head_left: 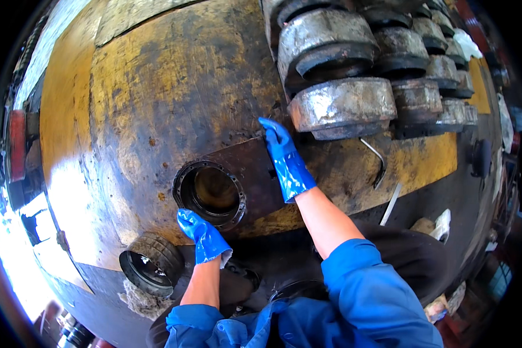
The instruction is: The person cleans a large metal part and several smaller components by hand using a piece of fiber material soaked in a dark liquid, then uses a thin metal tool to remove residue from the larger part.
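In the head view, a dark metal cylinder housing [254,180] with a flanged open mouth sits on the oil-stained wooden bench top [139,98]. The gloved left hand [202,232] is at the flange's lower-left rim, the gloved right hand [283,156] against the housing's right end; whether either grips cannot be told. A grooved metal ring [163,250] is near the left hand; heavy metal collars [345,104] stand in rows beyond the right.

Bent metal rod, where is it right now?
In the head view, the bent metal rod lies on the worktop, right of the gloved right hand, just below the round metal parts.
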Demonstrator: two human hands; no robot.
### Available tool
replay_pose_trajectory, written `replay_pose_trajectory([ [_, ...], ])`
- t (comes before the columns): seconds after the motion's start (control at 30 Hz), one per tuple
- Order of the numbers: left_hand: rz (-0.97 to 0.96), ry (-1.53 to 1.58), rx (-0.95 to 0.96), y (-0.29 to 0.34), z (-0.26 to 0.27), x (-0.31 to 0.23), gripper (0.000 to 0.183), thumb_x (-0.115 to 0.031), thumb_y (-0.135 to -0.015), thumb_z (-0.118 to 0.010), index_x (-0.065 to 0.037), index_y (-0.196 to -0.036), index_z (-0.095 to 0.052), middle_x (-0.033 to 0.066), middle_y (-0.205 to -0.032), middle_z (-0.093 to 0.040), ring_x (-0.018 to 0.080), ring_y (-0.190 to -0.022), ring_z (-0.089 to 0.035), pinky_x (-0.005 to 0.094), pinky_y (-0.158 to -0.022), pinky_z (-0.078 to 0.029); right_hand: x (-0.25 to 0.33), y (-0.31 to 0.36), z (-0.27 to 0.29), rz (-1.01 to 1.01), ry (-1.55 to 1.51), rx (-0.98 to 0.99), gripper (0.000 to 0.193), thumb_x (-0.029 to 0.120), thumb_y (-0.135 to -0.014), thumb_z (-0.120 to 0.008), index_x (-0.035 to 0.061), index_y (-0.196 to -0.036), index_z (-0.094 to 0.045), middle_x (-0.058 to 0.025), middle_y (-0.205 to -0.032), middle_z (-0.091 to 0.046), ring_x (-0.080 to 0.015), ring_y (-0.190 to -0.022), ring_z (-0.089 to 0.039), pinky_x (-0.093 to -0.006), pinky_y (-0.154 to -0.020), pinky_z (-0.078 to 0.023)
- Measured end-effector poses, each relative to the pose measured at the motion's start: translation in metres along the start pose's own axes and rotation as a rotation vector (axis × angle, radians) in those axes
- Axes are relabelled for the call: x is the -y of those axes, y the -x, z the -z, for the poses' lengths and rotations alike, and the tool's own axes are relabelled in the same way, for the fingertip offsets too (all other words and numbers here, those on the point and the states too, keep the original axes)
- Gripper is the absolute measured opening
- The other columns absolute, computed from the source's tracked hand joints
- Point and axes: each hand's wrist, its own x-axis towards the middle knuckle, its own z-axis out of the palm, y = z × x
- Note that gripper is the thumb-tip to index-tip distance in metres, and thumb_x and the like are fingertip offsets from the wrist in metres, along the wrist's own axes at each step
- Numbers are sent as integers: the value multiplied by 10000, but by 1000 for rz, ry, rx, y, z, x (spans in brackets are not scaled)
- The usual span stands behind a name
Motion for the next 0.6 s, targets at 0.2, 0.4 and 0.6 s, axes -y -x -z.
replay_pose_trajectory([
  [0.2, 2, -23, -88, 2, -3, 0, 448, -375, -1094, -461, 2, -1291, -603, 115, -1196, -670, 204, -1059, -611, 370, -976, -494, -2, 48, 11, 69, 163, 20, 320, 23, -963, -535, 0, -1244, -685, -142, -1226, -705, -224, -1173, -648, -354, -1065, -475],
  [0.4, 0, -17, -91, 6, -29, -8, 437, -361, -1087, -485, 12, -1282, -605, 122, -1179, -672, 208, -1051, -611, 371, -972, -493, -24, -13, 17, 53, 136, 51, 333, 68, -1035, -524, 34, -1351, -625, -33, -1224, -669, -125, -1077, -624, -264, -967, -490],
  [0.6, 39, -44, -198, 5, -27, -7, 427, -346, -1081, -509, 22, -1273, -607, 128, -1162, -674, 211, -1043, -611, 373, -968, -492, -7, 26, 30, -63, 258, 101, 301, 61, -1025, -523, -3, -1288, -654, -109, -1213, -699, -193, -1101, -652, -340, -995, -517],
])
